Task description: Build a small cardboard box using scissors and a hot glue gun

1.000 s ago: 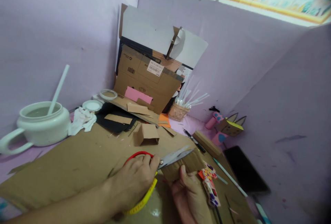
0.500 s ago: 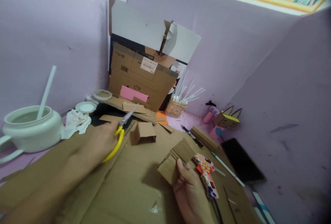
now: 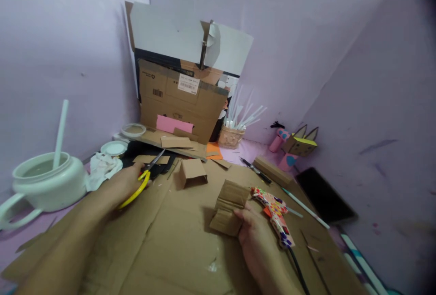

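Observation:
My left hand [image 3: 127, 181] is closed around a pair of yellow-handled scissors [image 3: 138, 190], low over the left of the cardboard sheet [image 3: 163, 249]. The blades point away toward the back. In my right hand [image 3: 255, 233] is a creased piece of cardboard [image 3: 230, 211], pinched between thumb and fingers at its right edge. Just right of that hand lies a flower-patterned glue gun [image 3: 275, 211] with a black cord. A small folded cardboard box [image 3: 193, 173], open on the side facing me, stands between the two hands, farther back.
At left stands a white pot [image 3: 51, 186] with a stick in it, beside crumpled tissue [image 3: 104, 168]. Behind are a large cardboard box [image 3: 160, 95] and a basket of glue sticks [image 3: 231, 136]. A pen [image 3: 255, 170], a phone-like black slab [image 3: 325, 195] and a cardboard animal [image 3: 299, 143] lie right.
My left hand has moved left and down with the scissors. My right hand has turned the creased cardboard more upright. The camera view has shifted slightly.

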Available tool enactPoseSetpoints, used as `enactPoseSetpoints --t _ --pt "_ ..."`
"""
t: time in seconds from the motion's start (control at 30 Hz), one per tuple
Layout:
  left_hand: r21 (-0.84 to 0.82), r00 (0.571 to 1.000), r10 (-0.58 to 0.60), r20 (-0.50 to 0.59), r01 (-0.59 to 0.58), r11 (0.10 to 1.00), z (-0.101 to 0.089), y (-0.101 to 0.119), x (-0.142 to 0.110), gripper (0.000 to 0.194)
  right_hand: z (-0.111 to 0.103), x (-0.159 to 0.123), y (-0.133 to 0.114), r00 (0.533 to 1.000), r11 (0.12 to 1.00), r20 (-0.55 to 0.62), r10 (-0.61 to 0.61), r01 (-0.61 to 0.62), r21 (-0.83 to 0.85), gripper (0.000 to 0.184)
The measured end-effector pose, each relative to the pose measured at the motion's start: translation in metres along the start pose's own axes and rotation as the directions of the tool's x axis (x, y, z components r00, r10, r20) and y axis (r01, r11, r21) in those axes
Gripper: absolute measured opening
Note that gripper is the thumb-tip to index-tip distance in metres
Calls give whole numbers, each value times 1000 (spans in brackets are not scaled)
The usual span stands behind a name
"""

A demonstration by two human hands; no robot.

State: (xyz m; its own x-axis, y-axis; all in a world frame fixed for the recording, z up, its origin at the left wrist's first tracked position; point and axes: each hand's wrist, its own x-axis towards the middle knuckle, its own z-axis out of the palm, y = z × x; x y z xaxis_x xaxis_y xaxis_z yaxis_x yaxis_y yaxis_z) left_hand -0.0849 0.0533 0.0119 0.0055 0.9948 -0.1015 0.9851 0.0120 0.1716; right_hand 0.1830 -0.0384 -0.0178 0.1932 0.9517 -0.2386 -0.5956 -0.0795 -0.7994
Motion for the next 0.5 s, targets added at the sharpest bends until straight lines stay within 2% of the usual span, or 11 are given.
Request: enactPoseSetpoints --t 0.13,0.27,0.4,0.5 --pt "99 999 2 -33 1 995 -4 2 -7 45 3 -3 -3 1000 999 6 -15 14 32 40" --pt "113 1000 12 -20 -10 994 -7 6 -10 47 4 -5 -6 1000 999 1 -3 3 38 41" --pt "153 995 -100 -28 103 983 -11 2 -8 45 3 -4 -5 1000 1000 -22 2 -2 11 36" --pt "106 994 -109 -15 110 988 -11 -4 -2 47 2 -1 -3 1000 1000 -29 -6 5 -29 29"
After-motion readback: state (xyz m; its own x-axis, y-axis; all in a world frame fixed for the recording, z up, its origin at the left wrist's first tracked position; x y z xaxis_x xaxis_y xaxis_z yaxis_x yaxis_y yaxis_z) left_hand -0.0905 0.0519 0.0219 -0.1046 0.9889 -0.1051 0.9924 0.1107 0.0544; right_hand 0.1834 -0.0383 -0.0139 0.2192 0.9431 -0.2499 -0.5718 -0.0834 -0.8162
